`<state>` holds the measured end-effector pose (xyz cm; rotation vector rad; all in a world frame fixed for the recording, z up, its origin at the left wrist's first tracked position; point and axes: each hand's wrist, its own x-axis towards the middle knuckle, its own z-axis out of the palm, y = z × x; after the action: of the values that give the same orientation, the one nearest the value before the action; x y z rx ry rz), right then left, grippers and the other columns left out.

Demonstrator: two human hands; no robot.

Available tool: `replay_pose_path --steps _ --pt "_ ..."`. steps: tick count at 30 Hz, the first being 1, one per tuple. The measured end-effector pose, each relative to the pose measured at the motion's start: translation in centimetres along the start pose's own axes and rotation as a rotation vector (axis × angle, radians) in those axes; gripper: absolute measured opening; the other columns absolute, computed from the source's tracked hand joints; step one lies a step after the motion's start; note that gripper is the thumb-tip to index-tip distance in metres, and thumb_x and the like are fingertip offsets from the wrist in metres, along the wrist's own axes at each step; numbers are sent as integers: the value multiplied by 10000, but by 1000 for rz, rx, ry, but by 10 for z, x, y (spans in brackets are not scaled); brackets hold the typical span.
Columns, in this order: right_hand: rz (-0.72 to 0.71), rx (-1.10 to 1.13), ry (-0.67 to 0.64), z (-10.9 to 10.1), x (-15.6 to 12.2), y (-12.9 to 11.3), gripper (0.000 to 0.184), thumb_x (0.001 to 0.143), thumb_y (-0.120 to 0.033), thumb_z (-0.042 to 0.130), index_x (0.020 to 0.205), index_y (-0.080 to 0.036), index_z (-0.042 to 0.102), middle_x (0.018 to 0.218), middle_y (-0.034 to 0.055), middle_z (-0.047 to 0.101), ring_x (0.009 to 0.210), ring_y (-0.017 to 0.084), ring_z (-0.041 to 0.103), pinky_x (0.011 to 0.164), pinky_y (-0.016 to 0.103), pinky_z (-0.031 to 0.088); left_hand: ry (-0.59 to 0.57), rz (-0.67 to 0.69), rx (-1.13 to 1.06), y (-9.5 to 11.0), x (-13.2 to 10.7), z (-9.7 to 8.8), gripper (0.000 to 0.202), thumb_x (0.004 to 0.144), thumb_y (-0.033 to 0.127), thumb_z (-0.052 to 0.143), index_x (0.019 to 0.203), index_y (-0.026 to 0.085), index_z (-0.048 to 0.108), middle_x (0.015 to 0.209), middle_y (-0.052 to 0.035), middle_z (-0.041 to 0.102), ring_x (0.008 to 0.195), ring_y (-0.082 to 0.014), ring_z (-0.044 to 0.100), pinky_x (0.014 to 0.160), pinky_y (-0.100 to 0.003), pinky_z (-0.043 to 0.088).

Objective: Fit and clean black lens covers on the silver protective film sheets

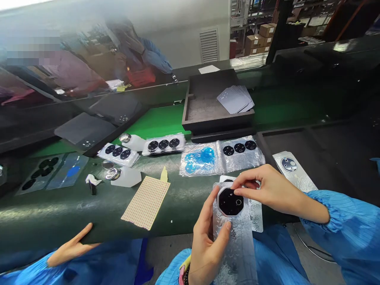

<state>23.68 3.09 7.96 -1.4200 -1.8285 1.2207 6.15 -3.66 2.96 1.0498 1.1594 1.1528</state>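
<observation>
My left hand [208, 237] is closed around a silvery phone back cover [239, 249], holding it upright in front of me with the thumb on its face. A black octagonal camera lens piece [230, 202] sits at the top of the cover. My right hand [267, 190] reaches in from the right, and its fingertips pinch the upper right edge of that lens piece. A second cover [257, 215] lies just behind the one I hold, partly hidden.
On the green bench lie clear sheets of black octagonal lenses [240, 148], a blue film [199, 158], a tan dotted sheet [147, 202] and another cover [292, 170]. A black tray [190, 113] holds stacked grey covers [235, 99]. Another person's hand [71, 247] rests bottom left.
</observation>
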Motion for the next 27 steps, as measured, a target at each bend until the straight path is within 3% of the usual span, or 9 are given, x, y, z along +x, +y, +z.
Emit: replay_pose_path --steps 6,12,18,24,27 --pt "-48 -32 31 2 -2 -2 78 771 -135 658 740 -143 729 549 -17 570 494 64 423 488 194 330 -98 77 -18 -8 3 -6 484 860 199 639 1310 357 560 1384 45 522 1270 -146 490 1013 -146 412" --pt "-149 -47 107 4 -5 -2 69 745 -98 672 707 -139 713 575 -20 600 496 53 442 507 183 346 -46 31 -47 -3 2 -1 424 867 261 649 1268 386 591 1364 72 541 1260 -112 501 1024 -111 372" --pt "-17 20 41 3 -4 -2 117 780 -188 619 732 -136 712 534 -14 515 504 73 415 500 210 329 -119 98 27 -8 5 -8 466 897 243 611 1327 403 529 1395 79 510 1279 -97 476 1032 -102 348" --pt "65 115 -12 3 0 -2 186 785 -263 567 752 -125 689 578 6 531 533 90 431 523 231 364 -111 117 45 -10 4 -10 463 900 268 608 1329 419 520 1395 89 510 1287 -93 469 1029 -99 353" --pt "48 104 22 5 0 -2 176 779 -259 574 744 -128 685 563 -2 526 525 88 436 526 235 363 -58 55 17 -5 3 -4 435 883 313 631 1297 420 552 1373 91 534 1278 -97 483 1030 -108 365"
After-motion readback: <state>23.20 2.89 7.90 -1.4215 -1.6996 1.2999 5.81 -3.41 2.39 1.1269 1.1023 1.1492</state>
